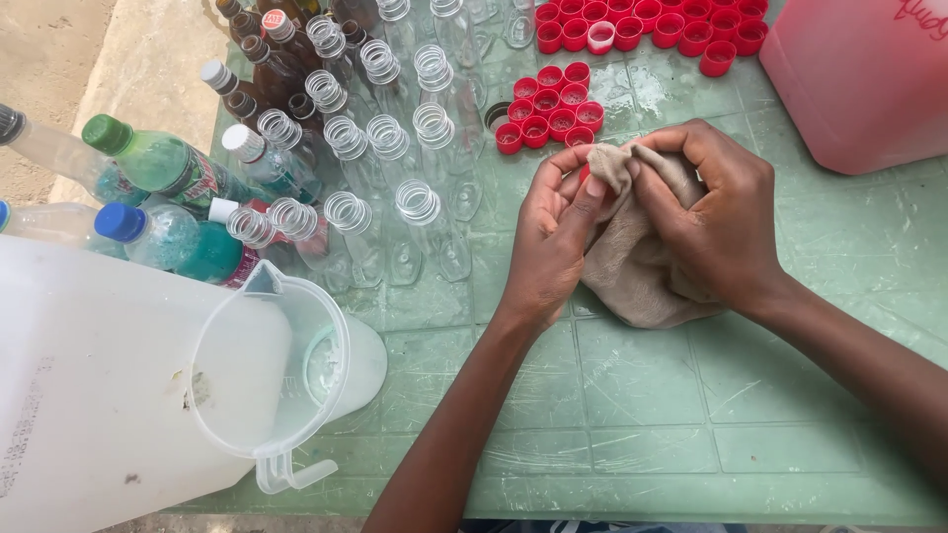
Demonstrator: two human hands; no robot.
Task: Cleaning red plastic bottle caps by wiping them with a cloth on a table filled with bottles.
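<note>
My left hand point(546, 237) and my right hand point(713, 219) meet over a beige cloth point(632, 271) that lies bunched on the green table point(632, 395). Both hands pinch the cloth's upper edge, fingertips close together. A bit of red shows under the left fingers; I cannot tell what it is. Just beyond the hands lie red bottle caps point(548, 109) in a tight cluster, open side up.
Several clear uncapped plastic bottles point(390, 148) stand left of the caps, with capped bottles lying further left. A clear jug point(281, 370) rests on a white container point(89, 395) at the near left. More red caps point(652, 25) and a pink jerrycan point(859, 79) sit at the far right.
</note>
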